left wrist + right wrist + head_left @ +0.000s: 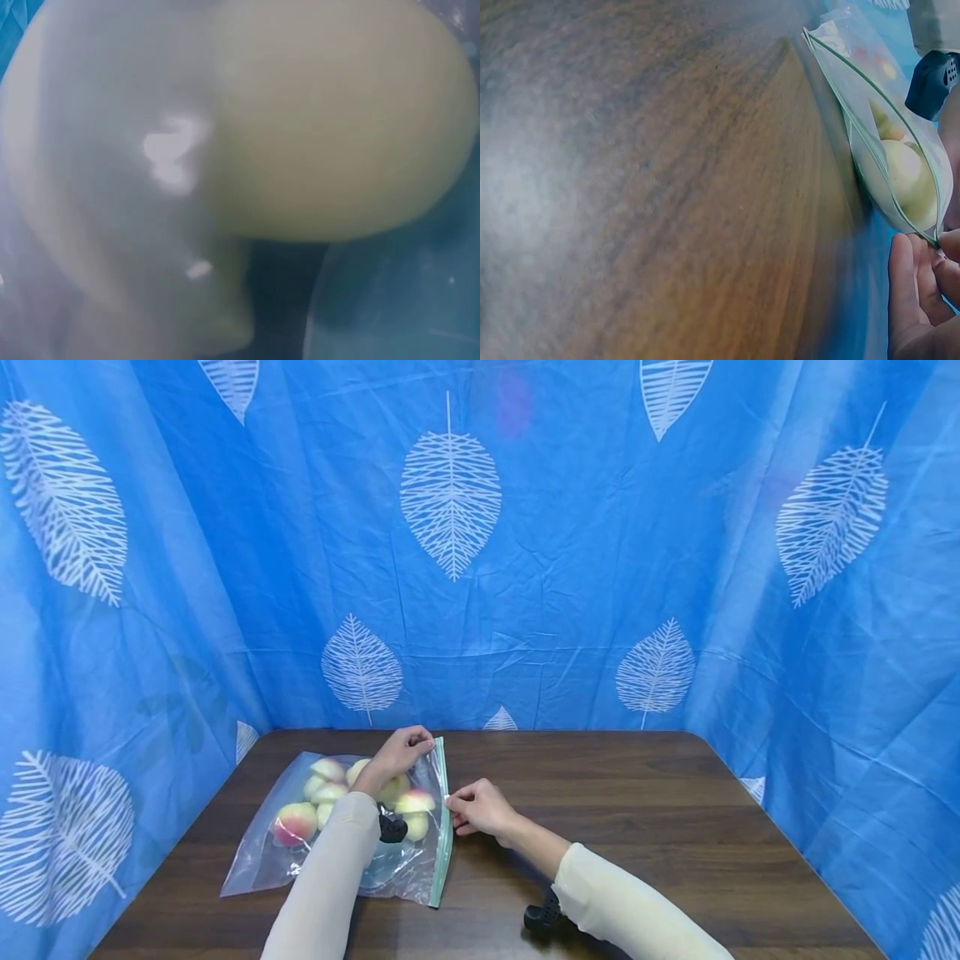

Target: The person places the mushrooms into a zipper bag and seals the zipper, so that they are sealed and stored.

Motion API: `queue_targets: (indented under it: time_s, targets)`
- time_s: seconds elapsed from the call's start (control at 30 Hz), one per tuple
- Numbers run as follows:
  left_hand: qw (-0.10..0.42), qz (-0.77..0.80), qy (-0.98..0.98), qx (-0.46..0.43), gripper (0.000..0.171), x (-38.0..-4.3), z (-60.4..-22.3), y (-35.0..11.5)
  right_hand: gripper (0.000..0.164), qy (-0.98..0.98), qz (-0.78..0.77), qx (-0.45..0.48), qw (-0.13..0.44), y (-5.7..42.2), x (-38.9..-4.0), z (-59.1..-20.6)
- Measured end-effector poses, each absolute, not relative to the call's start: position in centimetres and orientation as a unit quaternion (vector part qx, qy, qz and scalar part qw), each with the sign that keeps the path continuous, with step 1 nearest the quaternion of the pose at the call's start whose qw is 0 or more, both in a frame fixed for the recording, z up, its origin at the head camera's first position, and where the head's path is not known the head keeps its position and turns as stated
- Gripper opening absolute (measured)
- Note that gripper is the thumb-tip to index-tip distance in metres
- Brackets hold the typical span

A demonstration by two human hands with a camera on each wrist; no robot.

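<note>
A clear zip bag (251, 864) lies flat on the table with several peaches (295, 823) inside, pale yellow with pink blushes. Its green zip strip (441, 860) runs along the right side. At the strip's far end, my left hand (397, 753) pinches the bag's edge, its forearm crossing over the fruit. My right hand (483, 808) pinches the strip near its middle from the right. In the right wrist view, the two green edges stand apart, with a peach (911, 180) showing between them. A pale peach (345, 112) fills much of the left wrist view.
The dark wooden table (615, 810) extends to the right of the bag. Blue curtains (540, 568) with white leaf prints hang behind it and along both sides. A black wrist camera (392, 825) on the left arm hangs low over the bag.
</note>
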State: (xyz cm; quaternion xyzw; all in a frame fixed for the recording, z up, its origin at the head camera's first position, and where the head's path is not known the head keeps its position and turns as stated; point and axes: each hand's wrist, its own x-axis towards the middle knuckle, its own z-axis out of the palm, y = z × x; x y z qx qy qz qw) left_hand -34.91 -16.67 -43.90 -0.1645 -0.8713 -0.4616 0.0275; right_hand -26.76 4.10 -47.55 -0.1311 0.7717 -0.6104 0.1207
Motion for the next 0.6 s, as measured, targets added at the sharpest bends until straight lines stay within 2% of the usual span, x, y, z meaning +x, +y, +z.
queue_targets:
  time_s: [0.6]
  targets:
    - [0.030, -0.472, -0.867, -0.153, 0.012, -34.49, -43.58, -16.67, 0.015, 0.767, -0.611, -0.133, 0.145, 4.19, -25.79, -47.72]
